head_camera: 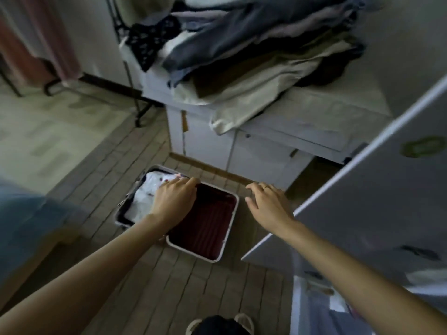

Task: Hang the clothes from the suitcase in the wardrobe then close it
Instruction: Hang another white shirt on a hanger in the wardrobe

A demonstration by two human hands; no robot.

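An open suitcase (pixel 231 222) with a pale rim lies flat on the floor in front of me. Its right half shows a bare dark red lining. White clothes (pixel 145 198) with small red marks fill its left half. My left hand (pixel 175 201) reaches down over the middle hinge, fingers curled at the edge of the white clothes; whether it grips them I cannot tell. My right hand (pixel 267 204) hovers to the right of the suitcase, fingers spread, holding nothing. The white wardrobe door (pixel 377 197) stands open at the right.
A low white cabinet (pixel 261 151) stands behind the suitcase, piled with folded clothes (pixel 254 52) in grey, beige and dark tones. A bed edge with blue cover (pixel 29 226) is at the left. A black metal rack (pixel 130 76) stands at the back left.
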